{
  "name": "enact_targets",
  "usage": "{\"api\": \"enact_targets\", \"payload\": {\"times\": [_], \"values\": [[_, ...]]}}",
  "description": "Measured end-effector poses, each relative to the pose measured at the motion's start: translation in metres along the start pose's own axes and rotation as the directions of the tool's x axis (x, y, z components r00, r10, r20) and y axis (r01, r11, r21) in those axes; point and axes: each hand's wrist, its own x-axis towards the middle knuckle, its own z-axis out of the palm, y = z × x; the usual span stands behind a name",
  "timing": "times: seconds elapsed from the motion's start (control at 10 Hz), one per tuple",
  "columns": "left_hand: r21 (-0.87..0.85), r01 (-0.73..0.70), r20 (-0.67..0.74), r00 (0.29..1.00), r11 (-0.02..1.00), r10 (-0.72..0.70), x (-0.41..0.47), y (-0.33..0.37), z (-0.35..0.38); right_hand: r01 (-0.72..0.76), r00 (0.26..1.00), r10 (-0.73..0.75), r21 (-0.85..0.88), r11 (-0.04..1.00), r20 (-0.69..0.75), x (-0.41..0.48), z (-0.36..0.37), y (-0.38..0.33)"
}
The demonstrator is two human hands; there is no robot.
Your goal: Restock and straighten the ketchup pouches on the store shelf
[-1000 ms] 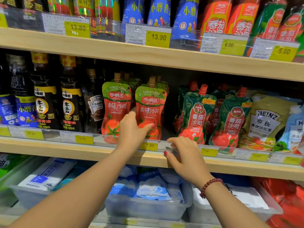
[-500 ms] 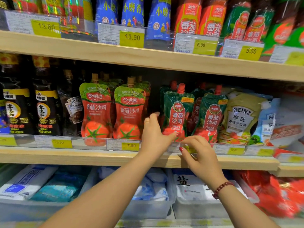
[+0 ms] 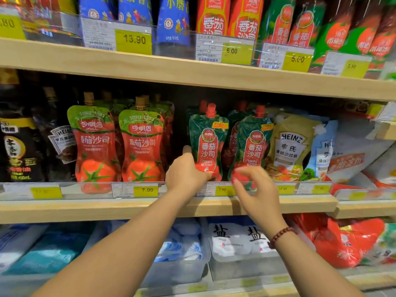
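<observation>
On the middle shelf (image 3: 107, 207) stand two rows of red ketchup pouches with light green tops (image 3: 94, 144) (image 3: 142, 146), upright behind the clear rail. Right of them stand two rows of dark green ketchup pouches with red caps (image 3: 209, 136) (image 3: 254, 142). My left hand (image 3: 186, 174) grips the lower left edge of the left dark green pouch, thumb on its front. My right hand (image 3: 255, 185) hovers at the bottom of the right dark green pouch, fingers curled and apart, just at its lower edge.
Dark sauce bottles (image 3: 19, 146) fill the shelf's left end. Heinz dressing pouches (image 3: 291, 146) lean at the right. The upper shelf (image 3: 192, 71) holds bottles and pouches behind price tags. Bins of salt bags (image 3: 237, 241) sit below.
My left hand left the red pouch and moved right onto the left dark green pouch. My right hand rose from the price rail to the right dark green pouch. The view shifted right.
</observation>
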Motion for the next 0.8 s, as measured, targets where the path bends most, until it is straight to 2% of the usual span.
{"api": "enact_targets", "payload": {"times": [0.1, 0.2, 0.3, 0.4, 0.7, 0.8], "values": [[-0.003, -0.060, -0.016, 0.998, 0.998, 0.060, -0.003, -0.003, -0.003, -0.285, 0.927, 0.252, -0.087, 0.954, -0.279, 0.019, -0.006, 0.003], [0.077, -0.151, -0.052, 0.987, 0.986, 0.155, -0.008, -0.012, -0.007, -0.521, 0.853, 0.488, -0.265, 0.811, -0.183, 0.036, -0.009, 0.011], [0.102, -0.143, -0.039, 0.988, 0.984, 0.148, -0.008, -0.021, -0.015, -0.538, 0.832, 0.552, -0.324, 0.778, -0.056, 0.044, -0.005, 0.014], [0.056, -0.106, 0.011, 0.994, 0.993, 0.105, -0.005, -0.025, -0.019, -0.554, 0.822, 0.568, -0.294, 0.779, -0.045, 0.047, 0.000, 0.014], [-0.001, -0.124, -0.001, 0.992, 0.992, 0.124, -0.007, -0.028, -0.021, -0.506, 0.863, 0.488, -0.265, 0.821, -0.135, 0.036, 0.005, 0.019], [-0.047, -0.184, -0.092, 0.979, 0.982, 0.179, -0.012, -0.035, -0.020, -0.425, 0.876, 0.385, -0.090, 0.901, -0.290, 0.027, 0.008, 0.021]]}}
